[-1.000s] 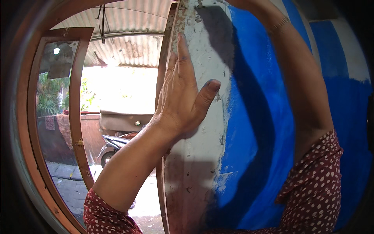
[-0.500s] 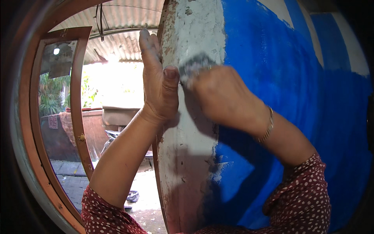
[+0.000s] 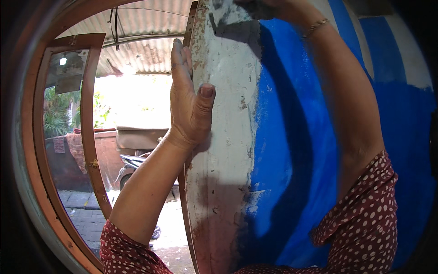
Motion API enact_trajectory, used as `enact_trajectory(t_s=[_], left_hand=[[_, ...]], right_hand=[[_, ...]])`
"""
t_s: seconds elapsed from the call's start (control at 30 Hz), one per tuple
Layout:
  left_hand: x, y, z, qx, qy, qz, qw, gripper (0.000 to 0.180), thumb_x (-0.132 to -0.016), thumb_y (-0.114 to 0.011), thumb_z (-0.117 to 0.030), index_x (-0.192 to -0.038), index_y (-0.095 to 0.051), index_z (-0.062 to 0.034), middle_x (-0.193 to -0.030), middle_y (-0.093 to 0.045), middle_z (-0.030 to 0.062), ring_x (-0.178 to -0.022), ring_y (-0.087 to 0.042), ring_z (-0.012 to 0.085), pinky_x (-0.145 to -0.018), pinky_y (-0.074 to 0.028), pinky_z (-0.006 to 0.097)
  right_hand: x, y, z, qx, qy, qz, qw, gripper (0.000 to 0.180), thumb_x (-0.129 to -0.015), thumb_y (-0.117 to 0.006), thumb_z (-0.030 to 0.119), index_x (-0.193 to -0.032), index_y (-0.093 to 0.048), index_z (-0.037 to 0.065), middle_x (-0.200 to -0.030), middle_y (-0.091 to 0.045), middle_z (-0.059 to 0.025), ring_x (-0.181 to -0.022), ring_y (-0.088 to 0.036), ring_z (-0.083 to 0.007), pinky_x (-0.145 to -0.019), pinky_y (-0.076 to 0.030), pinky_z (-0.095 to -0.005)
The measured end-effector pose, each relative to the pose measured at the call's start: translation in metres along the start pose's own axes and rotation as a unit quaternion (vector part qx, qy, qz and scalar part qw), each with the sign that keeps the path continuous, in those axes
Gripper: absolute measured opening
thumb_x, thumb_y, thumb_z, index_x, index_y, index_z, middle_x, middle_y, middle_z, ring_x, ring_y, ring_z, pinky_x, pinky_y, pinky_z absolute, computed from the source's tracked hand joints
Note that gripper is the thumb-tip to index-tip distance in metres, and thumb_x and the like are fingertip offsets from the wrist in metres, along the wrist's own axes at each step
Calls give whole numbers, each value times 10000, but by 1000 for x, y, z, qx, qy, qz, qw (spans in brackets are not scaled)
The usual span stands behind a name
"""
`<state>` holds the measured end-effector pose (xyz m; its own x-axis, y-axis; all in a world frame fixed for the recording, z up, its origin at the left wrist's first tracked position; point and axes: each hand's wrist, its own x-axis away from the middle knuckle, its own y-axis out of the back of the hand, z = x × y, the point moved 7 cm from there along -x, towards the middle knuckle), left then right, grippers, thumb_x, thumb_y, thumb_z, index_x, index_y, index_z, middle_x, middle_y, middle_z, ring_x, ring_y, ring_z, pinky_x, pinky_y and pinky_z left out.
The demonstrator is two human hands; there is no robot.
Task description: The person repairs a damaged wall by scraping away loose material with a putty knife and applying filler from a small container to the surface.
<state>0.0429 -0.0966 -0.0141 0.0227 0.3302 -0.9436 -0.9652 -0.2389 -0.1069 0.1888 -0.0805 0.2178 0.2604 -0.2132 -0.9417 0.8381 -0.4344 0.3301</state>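
A white, worn and peeling strip point(image 3: 228, 114) runs upright beside a blue-painted surface point(image 3: 283, 128). My left hand point(image 3: 189, 107) lies against the strip's left edge, fingers stretched upward and thumb up, holding nothing. High up, my right hand point(image 3: 269, 7) is partly cut off by the upper border of the view. It presses a greyish, crumpled-looking pad point(image 3: 232, 13) to the top of the white strip. Whether the pad is cloth or abrasive paper I cannot tell. A thin bracelet point(image 3: 316, 27) circles my right wrist, and my right arm casts a shadow over the blue paint.
To the left stands an open brown-framed door point(image 3: 91, 118) with glass. Beyond the opening are a parked motorbike point(image 3: 127, 166), a low wall point(image 3: 106, 153) and a corrugated roof point(image 3: 146, 20). White and blue stripes point(image 3: 383, 50) mark the surface at the upper right.
My right hand has moved upward with the grey pad, from mid-height to the top of the strip. My left hand has shifted slightly down and right, still resting on the edge.
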Motion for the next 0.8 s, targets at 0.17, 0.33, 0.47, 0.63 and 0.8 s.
enact_trajectory(t_s=[0.17,0.33,0.47,0.63,0.8], left_hand=[[-2,-3,16,29,28,-10,999,1173,-794,-419,-764,-1423,38,115,-1433,-150,407,-1385,-169,440,-1129,-147,424],[-2,-4,20,38,29,7,999,1170,-805,-443,-741,-1418,53,123,-1439,-132,399,-1385,-161,436,-1135,-130,433],[1,-6,24,31,28,7,999,1181,-798,-451,-745,-1417,58,124,-1445,-117,392,-1387,-153,432,-1138,-128,431],[8,-3,23,40,30,-9,999,1178,-797,-451,-747,-1417,34,130,-1447,-119,393,-1390,-152,430,-1138,-135,420],[7,-4,17,18,2,-17,1000,1124,-834,-451,-700,-1412,13,145,-1446,-141,392,-1390,-169,423,-1136,-144,408]], right_hand=[[-7,-9,-20,275,-25,14,961,343,-713,-730,200,-909,-651,-70,-800,-664,-175,-606,-619,-244,-556,-533,-378],[23,31,-13,271,-75,36,959,263,-682,-752,193,-760,-676,-47,-623,-624,-112,-553,-603,-177,-462,-482,-350],[40,62,34,197,12,-123,973,205,-698,-737,156,-767,-687,-30,-646,-633,-109,-580,-608,-168,-506,-492,-325],[31,-18,57,318,300,-197,878,145,-762,-555,33,-769,-686,-30,-718,-656,-218,-660,-652,-312,-602,-528,-383],[90,-87,14,550,298,38,779,138,-725,-547,69,-703,-676,24,-693,-631,-218,-693,-640,-374,-636,-517,-446]])
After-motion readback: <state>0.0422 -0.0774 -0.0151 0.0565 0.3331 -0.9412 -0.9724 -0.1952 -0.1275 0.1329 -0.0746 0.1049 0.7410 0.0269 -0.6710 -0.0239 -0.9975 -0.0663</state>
